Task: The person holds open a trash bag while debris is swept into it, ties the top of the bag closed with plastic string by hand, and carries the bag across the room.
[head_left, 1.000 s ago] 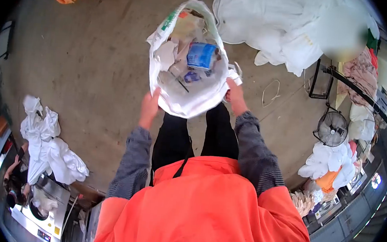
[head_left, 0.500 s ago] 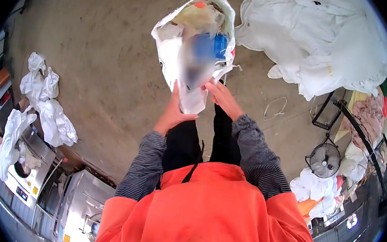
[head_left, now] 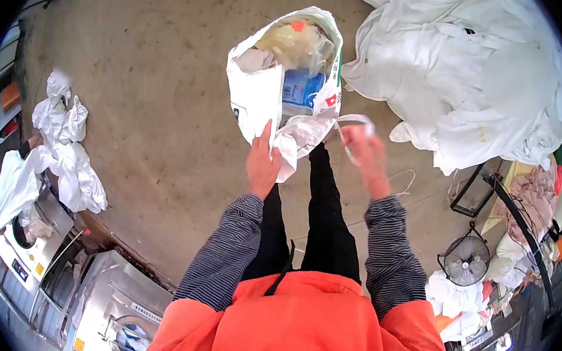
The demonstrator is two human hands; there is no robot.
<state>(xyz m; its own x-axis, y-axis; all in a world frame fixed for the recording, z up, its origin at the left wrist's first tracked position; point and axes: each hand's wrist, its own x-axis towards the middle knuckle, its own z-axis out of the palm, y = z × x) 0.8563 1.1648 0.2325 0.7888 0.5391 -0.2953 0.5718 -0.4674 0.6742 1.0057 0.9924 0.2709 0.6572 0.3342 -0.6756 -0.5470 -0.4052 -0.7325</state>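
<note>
A white woven sack (head_left: pixel 252 101) with its mouth wide open stands just beyond my feet. Inside it I see a blue-labelled plastic bottle (head_left: pixel 302 88), crumpled translucent yellowish plastic (head_left: pixel 290 47) and a small orange-red piece (head_left: pixel 298 26). My left hand (head_left: pixel 264 165) is closed on the near rim of the sack. My right hand (head_left: pixel 366 157), a little blurred, pinches a thin white strip (head_left: pixel 355 118) that loops out from the sack's right edge. Where the strip joins the sack is hard to make out.
A big heap of white cloth (head_left: pixel 459 90) fills the upper right. More white cloth (head_left: pixel 65 145) lies at left, near washing machines (head_left: pixel 130 335). At right are a black fan (head_left: pixel 466 259), a black metal frame (head_left: pixel 471 190) and a thin cord loop (head_left: pixel 404 183) on the floor.
My right hand has left the sack's rim and moved right, drawing out the white strip. The blurred thing over the sack's mouth is no longer there. My left hand still grips the near rim.
</note>
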